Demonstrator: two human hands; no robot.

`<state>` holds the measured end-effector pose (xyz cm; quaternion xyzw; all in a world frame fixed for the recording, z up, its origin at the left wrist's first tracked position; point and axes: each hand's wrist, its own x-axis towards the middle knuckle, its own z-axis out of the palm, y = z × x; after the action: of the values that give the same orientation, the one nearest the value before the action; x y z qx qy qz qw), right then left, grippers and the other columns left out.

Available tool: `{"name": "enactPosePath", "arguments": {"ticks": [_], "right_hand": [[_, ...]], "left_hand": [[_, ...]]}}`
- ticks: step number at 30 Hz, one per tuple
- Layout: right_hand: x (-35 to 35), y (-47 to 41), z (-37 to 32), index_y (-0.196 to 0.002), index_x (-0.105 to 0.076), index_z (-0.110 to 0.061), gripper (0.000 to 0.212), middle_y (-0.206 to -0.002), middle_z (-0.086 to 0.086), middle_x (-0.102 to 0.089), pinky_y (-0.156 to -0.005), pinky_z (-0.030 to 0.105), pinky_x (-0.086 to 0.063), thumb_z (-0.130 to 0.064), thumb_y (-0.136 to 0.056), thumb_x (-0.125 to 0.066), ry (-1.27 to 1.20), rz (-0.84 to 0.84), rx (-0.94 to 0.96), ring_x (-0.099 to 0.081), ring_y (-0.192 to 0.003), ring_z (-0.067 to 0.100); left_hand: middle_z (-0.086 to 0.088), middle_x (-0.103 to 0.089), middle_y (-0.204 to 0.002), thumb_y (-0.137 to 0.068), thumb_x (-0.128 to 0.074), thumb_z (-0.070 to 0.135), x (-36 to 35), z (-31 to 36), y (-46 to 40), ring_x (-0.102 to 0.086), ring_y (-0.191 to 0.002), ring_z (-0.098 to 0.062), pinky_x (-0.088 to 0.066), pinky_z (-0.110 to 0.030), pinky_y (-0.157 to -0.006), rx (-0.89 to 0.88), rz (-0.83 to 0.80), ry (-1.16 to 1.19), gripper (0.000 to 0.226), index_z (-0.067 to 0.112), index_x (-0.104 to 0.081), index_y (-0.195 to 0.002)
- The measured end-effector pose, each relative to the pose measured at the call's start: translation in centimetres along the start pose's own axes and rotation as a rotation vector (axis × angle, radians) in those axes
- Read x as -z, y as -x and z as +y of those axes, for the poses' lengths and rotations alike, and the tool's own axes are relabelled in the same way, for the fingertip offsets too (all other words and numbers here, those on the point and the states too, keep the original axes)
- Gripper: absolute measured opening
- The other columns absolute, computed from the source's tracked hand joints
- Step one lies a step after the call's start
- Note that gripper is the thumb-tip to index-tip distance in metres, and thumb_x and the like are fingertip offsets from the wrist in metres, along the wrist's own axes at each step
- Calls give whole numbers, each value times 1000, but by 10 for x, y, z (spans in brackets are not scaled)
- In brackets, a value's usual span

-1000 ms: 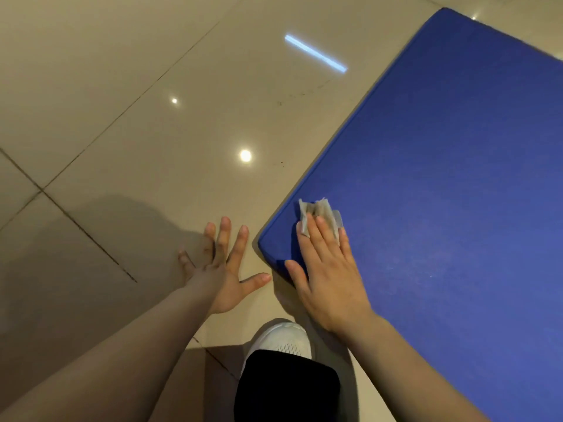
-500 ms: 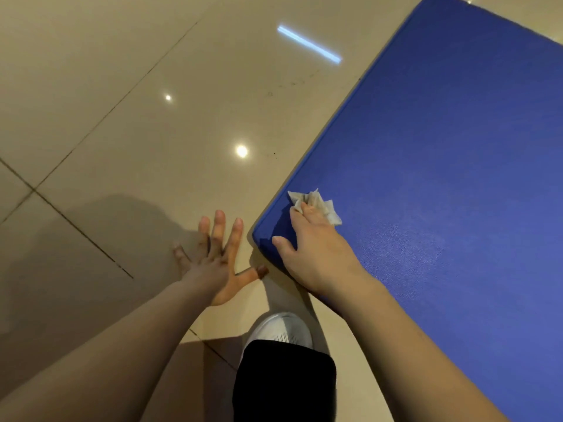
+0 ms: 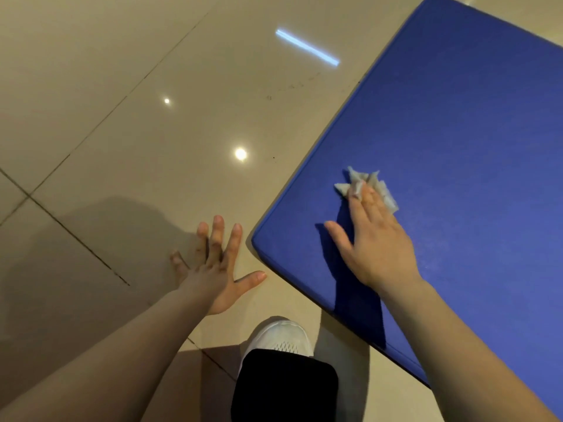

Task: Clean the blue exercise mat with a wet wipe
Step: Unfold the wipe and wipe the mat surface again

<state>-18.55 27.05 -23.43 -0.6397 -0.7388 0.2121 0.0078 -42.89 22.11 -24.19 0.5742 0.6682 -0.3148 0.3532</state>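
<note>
The thick blue padded exercise mat (image 3: 451, 153) lies flat on the glossy beige tiled floor (image 3: 128, 111), filling the view from about twelve o'clock round to four o'clock. Its nearest rounded corner points toward seven o'clock, and a stitched seam runs along its edges. The surface is an even deep blue with a fine grain; a faint paler sheen shows just beside the wrist at about three o'clock of the hand.

The right hand (image 3: 374, 236) lies palm-down on the mat near that corner, fingers stretched out flat and blurred, thumb spread toward nine o'clock. Under the fingertips is a crumpled white wet wipe (image 3: 353, 181), its ragged points sticking out past the fingers at twelve o'clock and along the three o'clock side. The grip is no clench: the straight fingers press the wipe onto the mat rather than curling round it.

The left hand (image 3: 216, 266) is spread wide and planted on the floor just beside the mat's corner, at its nine o'clock, holding nothing; its thumb tip reaches close to the mat's edge, apart from it.

At six o'clock a white mesh sneaker (image 3: 280, 336) stands on the floor under a black trouser leg (image 3: 283, 388). Ceiling lights reflect on the tiles as two round spots and one bright bar.
</note>
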Motion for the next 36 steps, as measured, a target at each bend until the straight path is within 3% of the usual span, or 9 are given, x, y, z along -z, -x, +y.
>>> {"name": "enactPosePath", "arguments": {"ticks": [5,9,13,16,18,23,30,33,36], "right_hand": [[-2,-17,14,-155,-16,-5,79,-164,11,-5,-123,40,-7,-61,-99,-18,-77,92,-343,1,-151,20],[-20,3,-47,-157,-7,-13,89,-164,4,3,-123,37,1,-70,-88,-5,-38,-148,282,12,-150,20],[-23,-7,-30,-154,-12,-14,87,-162,1,-5,-121,34,0,-70,-89,8,73,-157,535,0,-150,13],[1,-50,23,-153,-28,-15,88,-163,2,-17,-121,40,-12,-73,-92,-6,89,4,353,-8,-151,19],[22,-74,61,-150,-34,-21,80,-164,1,-13,-123,39,-7,-73,-90,-23,77,90,154,-1,-151,21],[43,-80,75,-157,-10,-16,82,-164,1,10,-122,40,5,-66,-94,-22,-84,-32,-378,17,-149,15],[-5,-49,-17,-153,-28,-19,71,-161,-4,-13,-122,35,-5,-56,-98,-2,-6,-170,417,-1,-148,8],[7,-79,11,-147,-42,-17,74,-155,-1,-36,-116,41,-12,-57,-101,0,174,-101,441,-27,-145,15],[23,-109,42,-156,-16,-23,86,-163,-7,-11,-120,33,9,-67,-89,15,213,-52,296,2,-147,5]], "left_hand": [[5,67,-115,-74,-9,83,-1,0,-4,50,-126,-22,9,-68,-108,-4,21,35,90,34,53,-117],[7,57,-133,-79,-12,78,-10,-4,-1,40,-137,-21,6,-66,-111,-39,114,88,85,38,44,-128],[-2,-12,-163,-100,-43,36,-15,-1,0,-8,-149,-24,-13,-65,-114,-70,557,364,56,29,-25,-152],[-11,-33,-154,-88,-33,50,-2,18,-6,-30,-142,-32,-27,-64,-109,-228,723,278,65,23,-30,-147],[-9,-23,-160,-86,-21,63,10,42,-13,-22,-147,-29,-13,-57,-116,-257,699,228,80,21,-20,-154],[0,-8,-164,-95,-4,59,33,97,-44,-1,-150,-17,6,-47,-121,25,681,409,71,22,-4,-156],[-13,-45,-147,-97,-22,38,22,101,-55,-37,-139,-32,-28,-55,-112,49,892,375,56,16,-47,-142],[-12,-43,-149,-96,-26,36,22,100,-59,-36,-140,-32,-26,-53,-113,55,902,371,55,17,-48,-142],[-11,-43,-149,-96,-26,40,23,100,-59,-36,-140,-31,-24,-52,-114,73,889,342,57,18,-47,-144]]}}
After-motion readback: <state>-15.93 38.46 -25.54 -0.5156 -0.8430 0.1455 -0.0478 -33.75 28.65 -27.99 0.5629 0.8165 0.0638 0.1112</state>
